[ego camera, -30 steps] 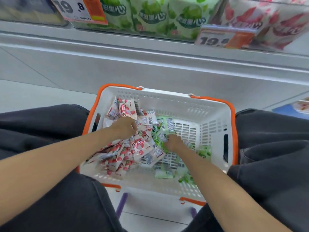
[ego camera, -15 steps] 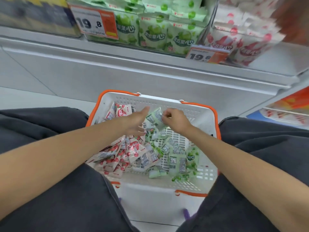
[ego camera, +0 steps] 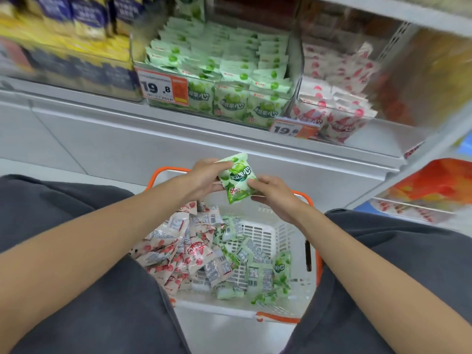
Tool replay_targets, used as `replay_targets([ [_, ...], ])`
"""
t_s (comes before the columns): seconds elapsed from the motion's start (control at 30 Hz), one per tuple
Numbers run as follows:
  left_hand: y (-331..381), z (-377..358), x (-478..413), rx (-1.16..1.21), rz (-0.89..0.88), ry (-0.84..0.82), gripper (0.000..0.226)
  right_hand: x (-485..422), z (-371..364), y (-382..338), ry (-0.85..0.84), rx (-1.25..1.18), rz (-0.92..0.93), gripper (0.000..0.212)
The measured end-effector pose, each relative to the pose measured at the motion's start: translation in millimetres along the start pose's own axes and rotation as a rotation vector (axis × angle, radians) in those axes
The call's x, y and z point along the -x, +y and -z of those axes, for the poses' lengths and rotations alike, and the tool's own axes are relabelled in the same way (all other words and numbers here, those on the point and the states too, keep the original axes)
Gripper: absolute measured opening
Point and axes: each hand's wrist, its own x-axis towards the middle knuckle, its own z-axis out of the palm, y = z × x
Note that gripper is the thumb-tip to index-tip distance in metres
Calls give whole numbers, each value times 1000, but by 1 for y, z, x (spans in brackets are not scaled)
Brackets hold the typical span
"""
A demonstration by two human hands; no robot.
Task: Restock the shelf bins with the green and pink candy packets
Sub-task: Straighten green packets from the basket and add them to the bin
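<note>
Left hand [ego camera: 204, 180]: fingers curled onto the upper left edge of one green candy packet [ego camera: 238, 178]. Right hand [ego camera: 275, 198]: thumb and fingers pinch the same packet at its lower right corner. Packet held printed face up, tilted, above the far rim of the basket and below the shelf front.

Basket [ego camera: 293, 241], white with orange rim, sits between the person's knees. Loose pink packets [ego camera: 178, 249] heaped on its left side, loose green packets [ego camera: 263, 272] on its right; bare basket floor shows between them.

Shelf above: green bin [ego camera: 224, 72] holds many rows of green packets, stacked high. Pink bin [ego camera: 337, 98] just beside it to the right, also stocked, blurred. A price tag [ego camera: 163, 86] hangs at the green bin's front.

Judgement: restocking well under way but not near done. Both bins hold stock, yet a fair heap of each colour remains in the basket. Packet in hand likely goes to the green bin.
</note>
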Motion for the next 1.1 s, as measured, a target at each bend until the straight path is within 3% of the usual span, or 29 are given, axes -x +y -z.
replay_targets([
  [0.1,-2,-3,-3,18,-61,127,37,-3,-4,-7,30,-62,43,29],
  [0.23,1,-11,-6,-239,-180,197,47,-9,-11,-11,54,23,92,32],
  [0.37,6,-14,-12,-306,-262,200,54,-16,-26,-14,82,5,108,43],
  [0.47,5,-19,-14,-313,-264,256,51,-17,-36,-15,209,152,253,43],
  [0.57,8,-22,-11,-346,-321,387,49,-15,-46,-14,267,169,369,58],
  [0.7,13,-17,-13,-364,-440,466,55,-10,-54,-24,335,93,397,38],
  [0.93,19,-20,-6,-419,-503,557,60,-16,-63,-33,516,87,479,38],
  [1.1,27,-11,-5,-397,-514,636,64,-17,-63,-39,437,84,495,42],
])
